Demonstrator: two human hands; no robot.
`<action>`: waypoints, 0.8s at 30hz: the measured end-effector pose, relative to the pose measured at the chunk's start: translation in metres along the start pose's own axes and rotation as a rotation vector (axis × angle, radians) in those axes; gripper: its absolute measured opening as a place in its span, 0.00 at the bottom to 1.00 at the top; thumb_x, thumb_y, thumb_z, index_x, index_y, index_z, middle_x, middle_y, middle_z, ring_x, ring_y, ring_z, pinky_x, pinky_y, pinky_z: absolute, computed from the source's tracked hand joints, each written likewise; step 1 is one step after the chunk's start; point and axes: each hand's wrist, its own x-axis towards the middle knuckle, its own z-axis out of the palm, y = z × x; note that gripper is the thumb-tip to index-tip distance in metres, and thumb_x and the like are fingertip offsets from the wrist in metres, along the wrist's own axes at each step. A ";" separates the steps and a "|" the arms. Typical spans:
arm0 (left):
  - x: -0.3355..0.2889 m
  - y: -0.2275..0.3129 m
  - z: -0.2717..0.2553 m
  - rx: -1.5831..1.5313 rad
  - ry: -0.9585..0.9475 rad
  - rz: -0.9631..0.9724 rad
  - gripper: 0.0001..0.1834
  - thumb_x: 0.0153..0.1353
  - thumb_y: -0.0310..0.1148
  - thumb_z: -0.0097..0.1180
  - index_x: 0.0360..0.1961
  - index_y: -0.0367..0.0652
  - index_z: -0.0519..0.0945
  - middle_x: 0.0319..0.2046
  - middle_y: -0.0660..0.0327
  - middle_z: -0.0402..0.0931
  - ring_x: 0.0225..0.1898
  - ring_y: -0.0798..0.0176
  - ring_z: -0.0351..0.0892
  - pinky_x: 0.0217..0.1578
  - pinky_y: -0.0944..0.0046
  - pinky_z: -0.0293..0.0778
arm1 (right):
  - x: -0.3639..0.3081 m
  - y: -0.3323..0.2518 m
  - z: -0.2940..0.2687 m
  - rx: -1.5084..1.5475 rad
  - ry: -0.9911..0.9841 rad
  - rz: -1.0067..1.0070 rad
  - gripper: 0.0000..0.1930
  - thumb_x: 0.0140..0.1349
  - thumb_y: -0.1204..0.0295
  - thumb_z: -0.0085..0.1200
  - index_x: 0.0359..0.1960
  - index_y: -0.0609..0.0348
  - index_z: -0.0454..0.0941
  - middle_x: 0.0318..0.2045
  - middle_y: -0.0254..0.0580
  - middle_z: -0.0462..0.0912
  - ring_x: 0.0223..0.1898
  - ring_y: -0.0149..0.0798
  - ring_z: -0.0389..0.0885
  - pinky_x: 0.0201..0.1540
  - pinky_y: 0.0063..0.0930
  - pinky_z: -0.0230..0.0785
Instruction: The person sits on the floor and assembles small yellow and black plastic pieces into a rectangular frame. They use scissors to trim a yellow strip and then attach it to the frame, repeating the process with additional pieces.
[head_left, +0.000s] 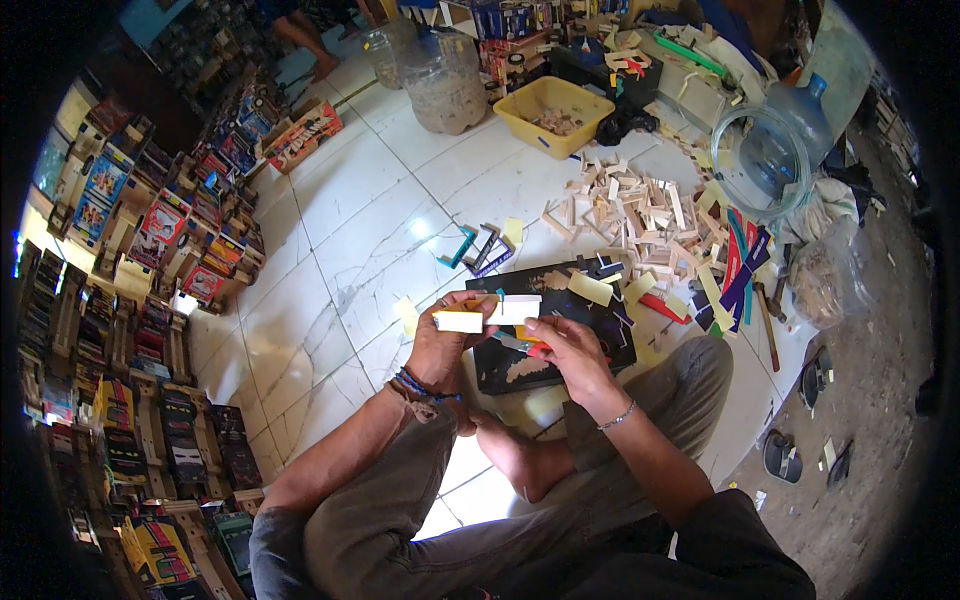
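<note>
My left hand (pixel 439 345) is closed around a small block-like piece (pixel 458 321) with pale, brightly lit faces and yellow edges. A flat white part (pixel 519 308) with a teal strip stands out from it toward the right. My right hand (pixel 572 352) reaches this part with its fingertips. In the right palm lies a red-handled cutter knife (pixel 539 349), its thin blade pointing left; the fingers partly cover it. Both hands are above a worn black board (pixel 515 377) between my crossed legs.
A heap of small wooden pieces (pixel 640 210) lies ahead to the right, near a yellow basin (pixel 555 115). A hammer (pixel 768 328) rests on the right. Painted strips (pixel 487 250) lie beyond the board. Rows of toy trucks (pixel 165 230) line the left. Another person's leg (pixel 305 40) shows far off.
</note>
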 end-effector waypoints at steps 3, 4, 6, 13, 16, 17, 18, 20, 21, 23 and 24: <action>0.009 0.000 -0.015 -0.015 0.036 0.080 0.14 0.68 0.34 0.63 0.50 0.37 0.78 0.45 0.60 0.81 0.44 0.67 0.82 0.46 0.67 0.81 | 0.002 0.003 -0.008 0.072 0.076 -0.005 0.14 0.64 0.63 0.66 0.45 0.56 0.82 0.39 0.33 0.85 0.38 0.28 0.82 0.40 0.22 0.72; 0.011 0.004 -0.024 -0.039 0.096 0.122 0.14 0.68 0.34 0.62 0.49 0.37 0.79 0.45 0.59 0.81 0.44 0.66 0.83 0.45 0.67 0.81 | 0.001 0.002 -0.016 0.071 0.152 0.003 0.14 0.63 0.63 0.66 0.45 0.56 0.82 0.39 0.33 0.85 0.38 0.29 0.82 0.40 0.22 0.72; 0.006 0.013 -0.037 0.171 0.098 0.215 0.14 0.68 0.34 0.63 0.50 0.38 0.79 0.45 0.57 0.82 0.45 0.64 0.84 0.47 0.67 0.81 | -0.005 0.000 -0.030 -0.058 0.170 -0.100 0.13 0.65 0.64 0.65 0.44 0.59 0.83 0.37 0.32 0.85 0.38 0.27 0.81 0.39 0.20 0.71; -0.005 -0.001 -0.010 -0.016 0.033 0.032 0.19 0.66 0.37 0.65 0.51 0.38 0.76 0.44 0.59 0.82 0.45 0.64 0.83 0.49 0.64 0.81 | 0.016 -0.023 -0.072 -1.180 0.407 -1.006 0.09 0.64 0.69 0.61 0.44 0.54 0.81 0.37 0.39 0.81 0.33 0.43 0.83 0.42 0.36 0.72; -0.008 0.003 -0.007 -0.016 0.064 0.024 0.18 0.66 0.37 0.65 0.51 0.39 0.76 0.43 0.60 0.82 0.45 0.64 0.83 0.49 0.64 0.81 | 0.036 -0.021 -0.082 -1.493 0.342 -1.173 0.10 0.63 0.71 0.59 0.45 0.52 0.80 0.40 0.41 0.79 0.30 0.48 0.82 0.44 0.40 0.71; -0.009 0.002 -0.007 -0.021 0.057 0.018 0.18 0.66 0.37 0.65 0.51 0.39 0.77 0.43 0.60 0.82 0.45 0.65 0.83 0.49 0.64 0.81 | 0.040 -0.017 -0.084 -1.528 0.289 -1.189 0.10 0.63 0.71 0.58 0.45 0.51 0.80 0.41 0.40 0.78 0.29 0.47 0.82 0.46 0.41 0.70; -0.009 0.002 -0.007 -0.026 0.048 -0.002 0.18 0.66 0.37 0.65 0.51 0.39 0.77 0.43 0.60 0.82 0.45 0.65 0.83 0.49 0.64 0.81 | 0.042 -0.014 -0.087 -1.561 0.234 -1.204 0.10 0.62 0.71 0.58 0.45 0.51 0.80 0.42 0.40 0.78 0.29 0.46 0.82 0.47 0.42 0.70; -0.010 0.002 -0.010 -0.025 0.036 0.011 0.17 0.67 0.37 0.64 0.51 0.39 0.77 0.43 0.60 0.82 0.45 0.65 0.83 0.49 0.65 0.81 | 0.043 -0.009 -0.092 -1.654 0.049 -1.000 0.11 0.63 0.70 0.58 0.46 0.52 0.81 0.43 0.40 0.79 0.36 0.46 0.82 0.51 0.44 0.69; -0.010 0.001 -0.011 -0.031 0.039 0.014 0.17 0.67 0.37 0.64 0.51 0.39 0.77 0.43 0.60 0.82 0.45 0.65 0.84 0.49 0.65 0.81 | 0.043 -0.009 -0.094 -1.674 -0.020 -0.965 0.11 0.63 0.69 0.58 0.47 0.52 0.82 0.43 0.39 0.79 0.38 0.45 0.81 0.50 0.43 0.69; -0.009 0.000 -0.011 -0.049 0.039 0.015 0.17 0.67 0.37 0.64 0.51 0.39 0.77 0.43 0.60 0.82 0.45 0.65 0.84 0.48 0.65 0.81 | 0.042 -0.013 -0.096 -1.663 -0.114 -0.846 0.13 0.62 0.68 0.59 0.49 0.54 0.82 0.44 0.40 0.79 0.43 0.45 0.81 0.51 0.43 0.70; -0.009 0.000 -0.011 -0.064 0.040 0.008 0.17 0.67 0.37 0.64 0.51 0.38 0.77 0.43 0.60 0.82 0.45 0.65 0.83 0.48 0.66 0.81 | 0.041 -0.019 -0.099 -1.633 -0.142 -0.760 0.15 0.62 0.68 0.59 0.51 0.55 0.81 0.45 0.42 0.79 0.45 0.47 0.81 0.53 0.45 0.69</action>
